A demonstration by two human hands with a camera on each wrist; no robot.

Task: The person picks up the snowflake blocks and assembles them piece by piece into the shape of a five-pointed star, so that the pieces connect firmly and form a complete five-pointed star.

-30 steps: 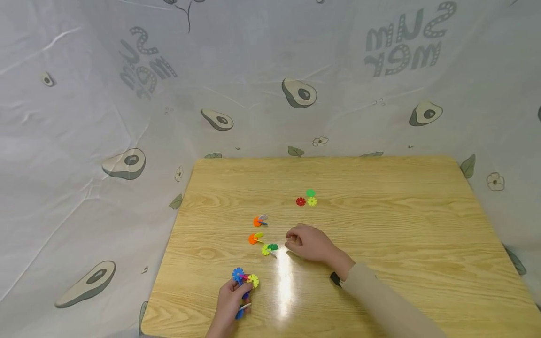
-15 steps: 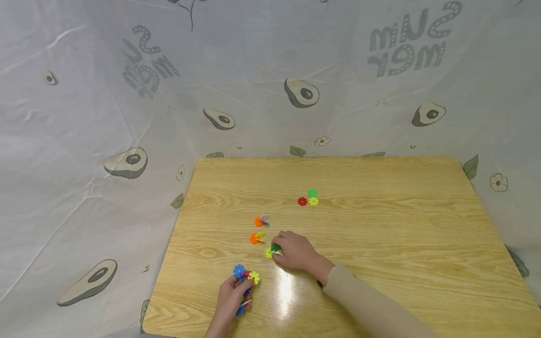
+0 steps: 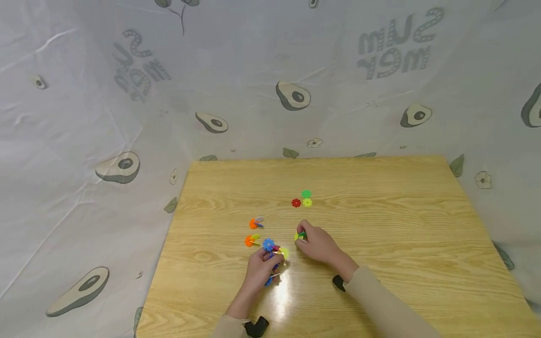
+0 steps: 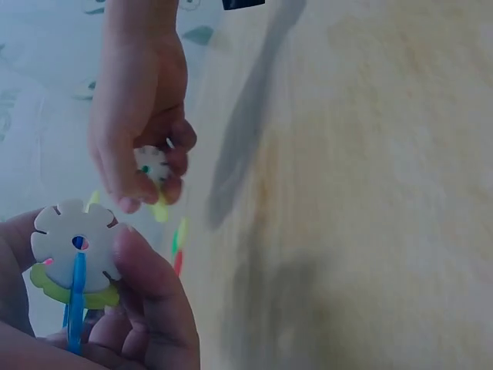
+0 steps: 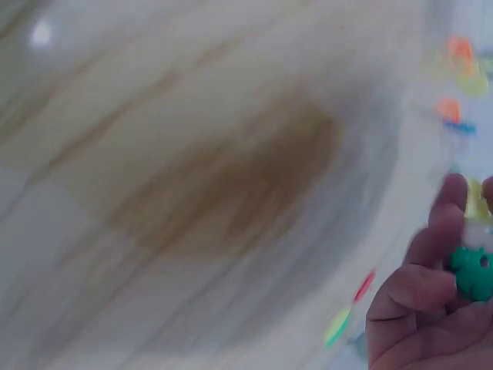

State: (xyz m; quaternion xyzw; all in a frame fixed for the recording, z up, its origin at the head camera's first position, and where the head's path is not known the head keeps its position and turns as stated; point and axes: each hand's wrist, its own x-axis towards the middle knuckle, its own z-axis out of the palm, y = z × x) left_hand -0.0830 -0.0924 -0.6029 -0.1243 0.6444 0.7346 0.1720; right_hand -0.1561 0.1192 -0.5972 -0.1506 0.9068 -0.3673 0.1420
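Toward the table's (image 3: 380, 225) near edge, left hand (image 3: 258, 268) grips blue-yellow slotted-disc cluster (image 3: 268, 244), right hand (image 3: 321, 244) pinches green-yellow cluster (image 3: 297, 237); over-squeezing could pop either apart.

Bigger notched-disc cluster (image 3: 268, 244), blue, white, yellow and pink, gripped in my left hand (image 3: 258, 268); near it, my right hand (image 3: 320, 244) pinches the smaller yellow, green and white cluster (image 5: 471, 274).
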